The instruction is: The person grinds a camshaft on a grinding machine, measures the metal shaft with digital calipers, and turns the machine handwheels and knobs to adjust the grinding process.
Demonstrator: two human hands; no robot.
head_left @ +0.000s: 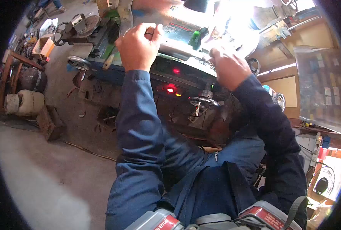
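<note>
My left hand [140,48] is curled closed at the left end of a grey metal bar or roller [175,50] on the machine bed. What lies inside its fingers, if anything, is hidden. At the bar's right end, my right hand [231,68] is also closed, with its fingers against small metal parts and their tips out of sight. Between the hands, a green object [195,40] stands just behind the bar. The machine's painted housing [178,27] rises beyond, partly washed out by glare.
Handwheels stick out at the machine's front [204,102] and left [79,62]. A red lamp [170,90] glows below the bed. To the left stand a gas cylinder [29,102] and a wooden frame [10,76]. A plastic sheet [323,90] hangs at right.
</note>
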